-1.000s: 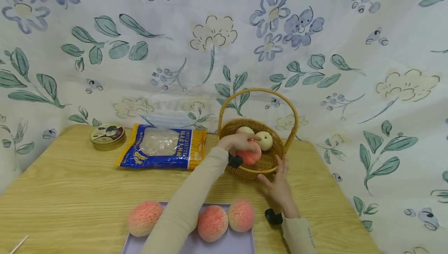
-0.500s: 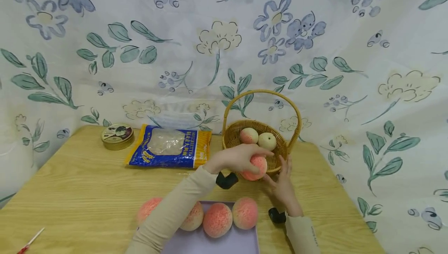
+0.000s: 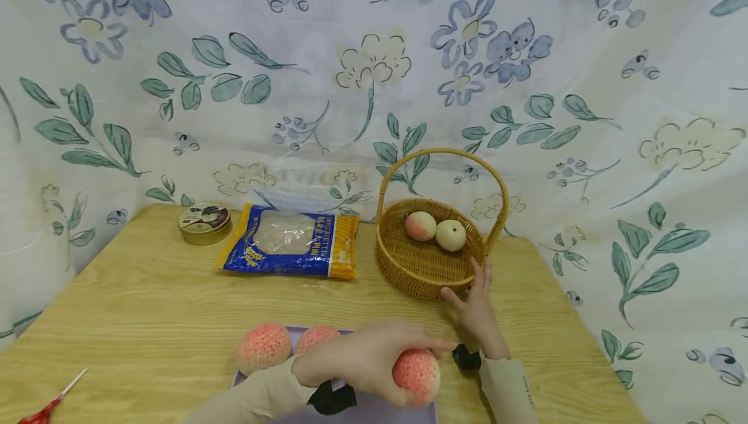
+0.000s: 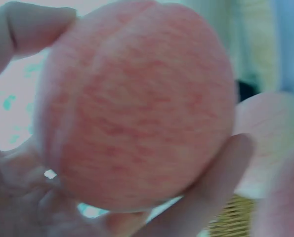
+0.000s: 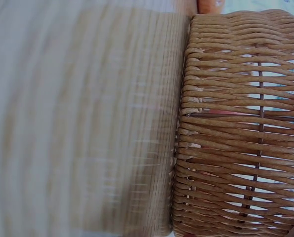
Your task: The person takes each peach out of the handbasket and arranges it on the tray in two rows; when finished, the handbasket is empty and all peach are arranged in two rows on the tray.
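My left hand point(image 3: 362, 356) grips a pink peach point(image 3: 417, 377) above the lilac tray point(image 3: 380, 413) near the front. In the left wrist view, thumb and fingers curl around the same peach point(image 4: 137, 108). Two peaches on the tray show beyond the hand, a left one point(image 3: 264, 348) and another point(image 3: 317, 339) partly covered; the hand hides the tray's right part. My right hand point(image 3: 479, 317) rests with spread fingers on the front right rim of the wicker basket point(image 3: 390, 268). Inside are a pink-and-cream peach point(image 3: 421, 226) and a pale one point(image 3: 451, 235).
A blue and yellow pasta bag point(image 3: 292, 242) lies behind the tray, beside a round tin point(image 3: 204, 223). At the front left is a red and white stick-like object point(image 3: 55, 403). The basket's tall handle point(image 3: 441, 150) arches up before a floral cloth point(image 3: 327, 15).
My left hand has lifted a peach out of the basket and carried it forward and down over the tray. The right hand stays on the basket. The head view has shifted slightly.
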Demonstrator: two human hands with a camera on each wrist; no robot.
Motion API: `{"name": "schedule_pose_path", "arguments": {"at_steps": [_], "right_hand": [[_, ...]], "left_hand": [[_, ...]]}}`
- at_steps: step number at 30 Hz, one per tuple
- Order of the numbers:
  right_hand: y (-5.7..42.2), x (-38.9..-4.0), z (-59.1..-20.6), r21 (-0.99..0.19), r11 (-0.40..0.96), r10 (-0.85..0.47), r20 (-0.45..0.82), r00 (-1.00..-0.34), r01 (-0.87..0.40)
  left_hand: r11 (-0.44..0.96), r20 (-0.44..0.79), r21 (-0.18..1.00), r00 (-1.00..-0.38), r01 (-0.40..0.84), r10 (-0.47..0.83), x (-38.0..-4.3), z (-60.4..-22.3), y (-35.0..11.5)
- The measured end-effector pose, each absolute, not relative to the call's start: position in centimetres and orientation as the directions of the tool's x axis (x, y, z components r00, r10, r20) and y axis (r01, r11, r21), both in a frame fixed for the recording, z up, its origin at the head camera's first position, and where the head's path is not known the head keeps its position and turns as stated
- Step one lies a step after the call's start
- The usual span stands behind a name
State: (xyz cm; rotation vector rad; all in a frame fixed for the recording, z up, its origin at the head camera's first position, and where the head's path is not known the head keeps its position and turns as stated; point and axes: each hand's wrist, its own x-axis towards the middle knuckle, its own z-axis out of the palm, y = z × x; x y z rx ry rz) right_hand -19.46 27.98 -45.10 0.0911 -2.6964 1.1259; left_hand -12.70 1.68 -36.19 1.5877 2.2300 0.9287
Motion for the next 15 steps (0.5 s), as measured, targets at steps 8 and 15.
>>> {"name": "schedule_pose_path", "arguments": {"at_steps": [8, 15], "right_hand": [[28.1, -19.5, -45.1, -0.701, 0.7, 0.028, 0.221, -0.975, -0.139], [28.3, -19.6, -45.2, -0.707, 0.695, 0.029, 0.212, -0.977, -0.133]], "left_hand": [[0.302, 0.264, 0.416, -0.432, 0.858, 0.863, -10.6, -39.6, 1.4], [0.352, 0.309, 0.321, -0.448, 0.879, 0.839, -9.2, -42.8, 2.2]]}}
